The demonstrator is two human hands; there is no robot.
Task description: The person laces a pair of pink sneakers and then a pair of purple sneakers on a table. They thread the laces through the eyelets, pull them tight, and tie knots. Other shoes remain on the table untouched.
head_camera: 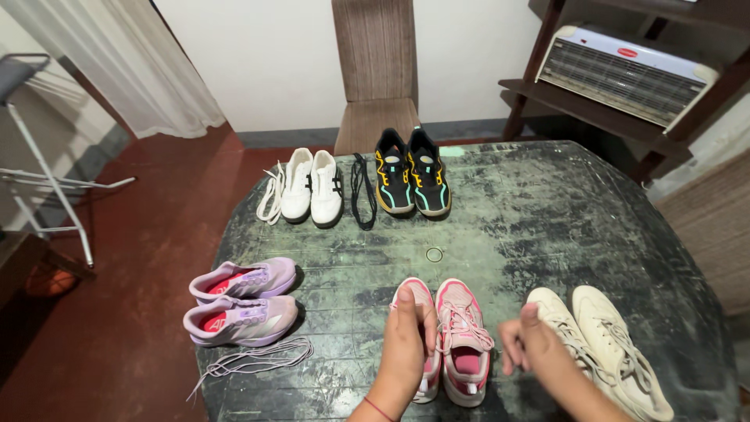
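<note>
A pair of pink sneakers (462,336) stands on the worn green table (531,219) at the near edge. My left hand (406,344) lies over the left pink shoe, fingers wrapped on its upper. My right hand (525,344) hovers just right of the right pink shoe, fingers curled with the thumb up; I cannot see whether it pinches a lace. To the right stands a pair of cream sneakers (605,344).
Lilac sneakers (242,301) lie on their sides at the left with loose laces (254,359). White shoes (312,186), white laces (269,195), black laces (361,191) and black sneakers (412,172) line the far edge. A small ring (433,254) sits mid-table. A chair (375,78) stands behind.
</note>
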